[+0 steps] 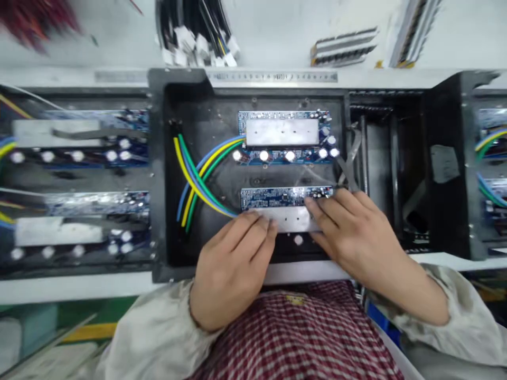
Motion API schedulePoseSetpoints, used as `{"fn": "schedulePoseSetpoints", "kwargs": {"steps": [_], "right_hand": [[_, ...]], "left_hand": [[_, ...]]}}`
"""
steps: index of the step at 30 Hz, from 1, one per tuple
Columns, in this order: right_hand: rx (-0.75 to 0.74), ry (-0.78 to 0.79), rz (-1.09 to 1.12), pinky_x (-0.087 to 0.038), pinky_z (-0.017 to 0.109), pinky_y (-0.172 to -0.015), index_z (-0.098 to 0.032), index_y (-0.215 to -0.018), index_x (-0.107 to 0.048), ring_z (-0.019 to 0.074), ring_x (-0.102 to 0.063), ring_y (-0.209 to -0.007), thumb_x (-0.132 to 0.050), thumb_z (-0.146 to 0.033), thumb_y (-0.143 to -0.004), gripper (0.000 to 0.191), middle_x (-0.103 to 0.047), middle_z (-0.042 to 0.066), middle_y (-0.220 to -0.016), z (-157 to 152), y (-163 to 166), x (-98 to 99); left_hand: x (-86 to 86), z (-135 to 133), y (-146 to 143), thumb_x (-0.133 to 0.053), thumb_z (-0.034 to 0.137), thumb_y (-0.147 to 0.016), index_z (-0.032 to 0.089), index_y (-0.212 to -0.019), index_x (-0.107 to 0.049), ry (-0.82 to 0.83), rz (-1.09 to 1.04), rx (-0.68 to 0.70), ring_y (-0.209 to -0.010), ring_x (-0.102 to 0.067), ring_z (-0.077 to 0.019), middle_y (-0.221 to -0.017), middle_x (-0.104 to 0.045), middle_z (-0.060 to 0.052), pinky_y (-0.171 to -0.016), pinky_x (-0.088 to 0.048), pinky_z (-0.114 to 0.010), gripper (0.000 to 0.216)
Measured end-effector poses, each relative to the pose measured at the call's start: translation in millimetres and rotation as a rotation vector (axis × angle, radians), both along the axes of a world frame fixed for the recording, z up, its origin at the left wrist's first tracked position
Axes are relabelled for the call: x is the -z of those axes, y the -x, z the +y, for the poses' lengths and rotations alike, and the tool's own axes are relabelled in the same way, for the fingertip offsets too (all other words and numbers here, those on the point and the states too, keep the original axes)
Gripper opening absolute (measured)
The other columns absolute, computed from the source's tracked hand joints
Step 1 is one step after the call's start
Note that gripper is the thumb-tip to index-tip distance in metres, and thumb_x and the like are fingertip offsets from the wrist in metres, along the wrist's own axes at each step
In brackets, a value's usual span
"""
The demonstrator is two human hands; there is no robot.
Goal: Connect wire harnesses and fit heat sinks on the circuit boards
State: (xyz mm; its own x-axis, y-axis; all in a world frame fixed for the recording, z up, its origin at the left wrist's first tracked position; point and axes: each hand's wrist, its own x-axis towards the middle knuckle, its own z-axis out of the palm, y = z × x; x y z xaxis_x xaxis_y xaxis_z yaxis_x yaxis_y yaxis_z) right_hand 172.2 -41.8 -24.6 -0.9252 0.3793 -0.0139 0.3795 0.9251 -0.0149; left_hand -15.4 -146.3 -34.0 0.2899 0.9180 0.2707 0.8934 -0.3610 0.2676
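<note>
Both hands are on the lower circuit board (269, 197), a blue board with a silver metal plate (291, 218) along it, inside a black metal case (222, 179). My left hand (237, 258) grips its left end with fingers bent over the plate. At the right end, my right hand (350, 232) holds it, thumb and fingertips on the plate and board edge. Blue, yellow and green wires (202, 187) run from the boards to the case's left side. Above lies a second circuit board (283, 132) with its own silver plate. My fingers hide parts of the lower board.
A grey ribbon cable (348, 163) bends near my right hand. The case's raised black side panel (443, 163) stands to the right. Similar cases with boards (59, 132) flank this one. Behind are a steel ruler (273, 77), bundled cables with white connectors (198, 42) and finned strips (344, 47).
</note>
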Motion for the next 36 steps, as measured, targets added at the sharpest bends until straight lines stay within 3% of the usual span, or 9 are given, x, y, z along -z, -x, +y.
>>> {"fn": "schedulePoseSetpoints", "kwargs": {"steps": [5,9,16,21,24,27,31,36], "right_hand": [[0.064,-0.037,-0.039,-0.042,0.040,-0.073,-0.001,-0.117,-0.060,0.0286,-0.050,-0.089,-0.046,-0.023,-0.088,0.038,-0.064,0.018,-0.096,-5.6,-5.0,-2.2],[-0.002,0.040,0.062,-0.045,0.040,-0.084,-0.006,-0.123,-0.057,0.0273,-0.052,-0.102,-0.044,-0.019,-0.089,0.038,-0.058,0.017,-0.122,-8.9,-8.5,-0.8],[-0.065,0.047,0.195,-0.049,0.036,-0.088,-0.002,-0.117,-0.061,0.0229,-0.058,-0.095,-0.038,-0.005,-0.084,0.039,-0.066,0.015,-0.111,-9.3,-6.3,22.6],[-0.033,0.102,0.179,-0.049,0.041,-0.089,-0.003,-0.115,-0.062,0.0248,-0.060,-0.098,-0.040,-0.004,-0.083,0.039,-0.067,0.017,-0.110,-7.4,-3.7,21.7],[-0.058,0.237,0.230,-0.046,0.043,-0.096,-0.007,-0.118,-0.060,0.0239,-0.057,-0.110,-0.043,-0.010,-0.087,0.036,-0.063,0.016,-0.119,-4.6,-13.9,12.9],[0.052,0.301,0.406,-0.044,0.044,-0.099,-0.013,-0.108,-0.064,0.0235,-0.053,-0.116,-0.048,-0.021,-0.089,0.026,-0.063,0.012,-0.119,-5.2,-32.3,6.4],[0.147,0.220,0.423,-0.041,0.051,-0.097,-0.015,-0.087,-0.067,0.0291,-0.048,-0.115,-0.058,-0.038,-0.084,0.025,-0.065,0.013,-0.106,-11.4,-46.2,13.3],[0.124,0.085,0.303,-0.036,0.054,-0.098,-0.014,-0.082,-0.069,0.0327,-0.040,-0.120,-0.059,-0.050,-0.080,0.037,-0.058,0.015,-0.118,-16.8,-38.6,22.9]], "left_hand": [[23.9,-15.5,-21.1,-0.043,0.005,-0.082,0.010,-0.102,-0.066,-0.185,0.072,-0.199,-0.101,-0.062,-0.0224,-0.100,-0.069,-0.011,-0.088,-0.055,-0.035,0.031],[37.4,-12.3,-25.7,-0.043,0.004,-0.081,0.011,-0.094,-0.068,-0.317,0.049,-0.220,-0.096,-0.065,-0.0198,-0.095,-0.071,-0.009,-0.093,-0.053,-0.036,0.029],[43.6,-7.4,-21.1,-0.044,0.006,-0.081,0.014,-0.087,-0.070,-0.427,0.040,-0.200,-0.087,-0.066,-0.0179,-0.085,-0.072,-0.005,-0.082,-0.056,-0.030,0.027],[44.7,-7.0,-21.8,-0.043,0.007,-0.082,0.016,-0.085,-0.070,-0.409,0.066,-0.212,-0.085,-0.065,-0.0158,-0.084,-0.072,-0.004,-0.084,-0.055,-0.029,0.028],[44.7,-8.1,-26.0,-0.044,0.009,-0.081,0.015,-0.088,-0.069,-0.395,0.061,-0.237,-0.088,-0.065,-0.0175,-0.086,-0.071,-0.006,-0.084,-0.054,-0.031,0.027],[43.1,-9.3,-31.4,-0.046,0.012,-0.080,0.014,-0.091,-0.068,-0.398,0.090,-0.265,-0.090,-0.064,-0.0201,-0.088,-0.070,-0.008,-0.086,-0.052,-0.033,0.024],[39.2,-10.3,-37.8,-0.049,0.017,-0.077,0.010,-0.099,-0.066,-0.402,0.162,-0.287,-0.088,-0.062,-0.0231,-0.086,-0.068,-0.009,-0.084,-0.051,-0.034,0.029],[38.2,-12.4,-43.6,-0.050,0.021,-0.077,0.008,-0.102,-0.066,-0.391,0.208,-0.286,-0.090,-0.060,-0.0264,-0.087,-0.065,-0.012,-0.081,-0.050,-0.036,0.033]]}}
